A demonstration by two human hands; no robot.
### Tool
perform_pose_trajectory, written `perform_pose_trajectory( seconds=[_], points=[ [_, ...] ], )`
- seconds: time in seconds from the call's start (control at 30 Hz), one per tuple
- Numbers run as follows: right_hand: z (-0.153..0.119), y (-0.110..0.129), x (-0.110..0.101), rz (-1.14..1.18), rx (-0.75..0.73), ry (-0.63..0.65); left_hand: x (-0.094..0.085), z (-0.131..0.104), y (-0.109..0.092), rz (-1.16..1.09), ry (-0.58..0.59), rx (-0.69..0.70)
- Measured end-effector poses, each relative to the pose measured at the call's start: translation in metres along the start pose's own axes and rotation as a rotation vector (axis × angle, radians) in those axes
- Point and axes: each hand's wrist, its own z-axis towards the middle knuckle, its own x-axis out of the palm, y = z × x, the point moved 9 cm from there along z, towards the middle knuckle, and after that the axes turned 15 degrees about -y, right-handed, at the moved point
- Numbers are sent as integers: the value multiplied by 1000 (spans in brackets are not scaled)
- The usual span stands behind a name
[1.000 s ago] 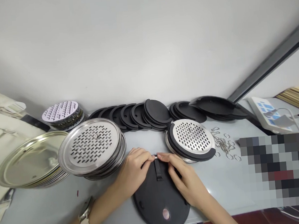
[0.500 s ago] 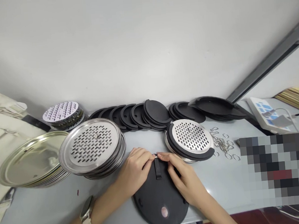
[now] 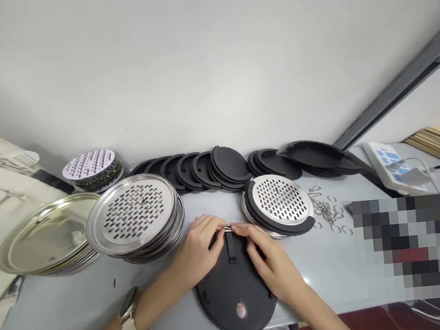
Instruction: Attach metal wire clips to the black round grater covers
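Observation:
A black round plate (image 3: 234,287) lies at the table's front edge, with a short black strap (image 3: 232,248) at its far end and a pale round spot near its close end. At the strap's tip is a thin metal ring (image 3: 228,229), mostly covered by fingers. My left hand (image 3: 202,248), with a watch on the wrist, pinches this ring from the left. From the right, my right hand (image 3: 264,256) pinches it too, its other fingers curled over the plate's edge.
Loose metal rings and clips (image 3: 328,212) lie to the right. A stack of perforated plates (image 3: 280,201) stands near my right hand, another (image 3: 135,213) to the left beside gold-toned trays (image 3: 49,236). Black plates (image 3: 229,164) line the wall. A blurred patch covers the far right.
My left fingers have shifted slightly at the ring, so a little more metal shows between the hands. The plate stays in place.

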Motion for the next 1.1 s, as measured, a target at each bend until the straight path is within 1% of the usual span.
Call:
perform_pose_trajectory(
  seconds=[0.1,0.2,0.3,0.57,0.7,0.87,1.1],
  points=[
    [0,0,-1,7,-1,-8,0,0,-3,12,17,31],
    [0,1,-2,9,0,-14,-5,1,-6,21,-28,65],
    [0,3,-3,7,-7,-10,-7,1,-5,42,-55,64],
    [-1,0,-2,-8,-8,-10,-4,-2,2,38,-41,34],
    [-2,-2,-2,-19,10,-9,-2,-2,0,40,-19,30],
    [-2,-1,-4,-18,18,-46,-2,0,-3,48,-31,54],
    [-2,-1,-4,-29,20,-44,0,-2,-2,47,-9,41]
  ],
)
